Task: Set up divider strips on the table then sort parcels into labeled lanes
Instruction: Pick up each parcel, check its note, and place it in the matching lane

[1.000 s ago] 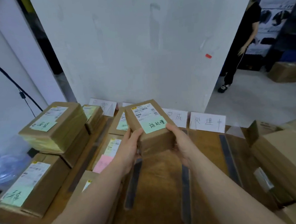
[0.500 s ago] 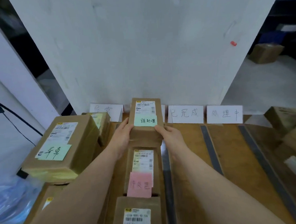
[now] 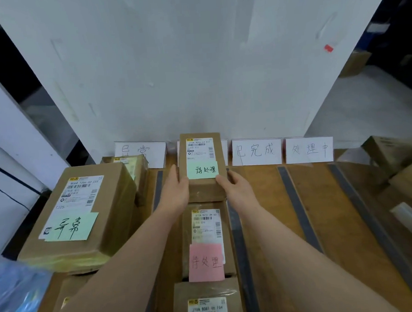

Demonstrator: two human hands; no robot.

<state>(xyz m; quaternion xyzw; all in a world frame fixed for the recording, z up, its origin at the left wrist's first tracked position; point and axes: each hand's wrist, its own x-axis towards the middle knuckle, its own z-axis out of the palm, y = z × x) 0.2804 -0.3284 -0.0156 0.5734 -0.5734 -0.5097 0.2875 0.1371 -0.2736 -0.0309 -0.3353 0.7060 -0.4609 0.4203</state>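
My left hand [image 3: 176,193] clasps the left side of the small parcel [image 3: 201,153], thumb on its top edge beside the green note [image 3: 203,170]. My right hand [image 3: 236,188] grips the opposite side, thumb at the note's lower corner. The parcel sits between both hands at the far end of the lane, hiding most of a label card behind it; I cannot tell whether it rests on the table [image 3: 262,200].

To the left lies a large parcel [image 3: 83,210] in its own lane beyond the first divider strip [image 3: 157,189]. Under my forearms, the pink-note parcel [image 3: 205,229] and the nearest parcel [image 3: 205,299] fill the same lane, just behind the small one. Right of them runs the second divider strip [image 3: 237,225], then two more lanes with white cards [image 3: 256,152] at their ends. Unsorted boxes [image 3: 403,164] sit at the far right.
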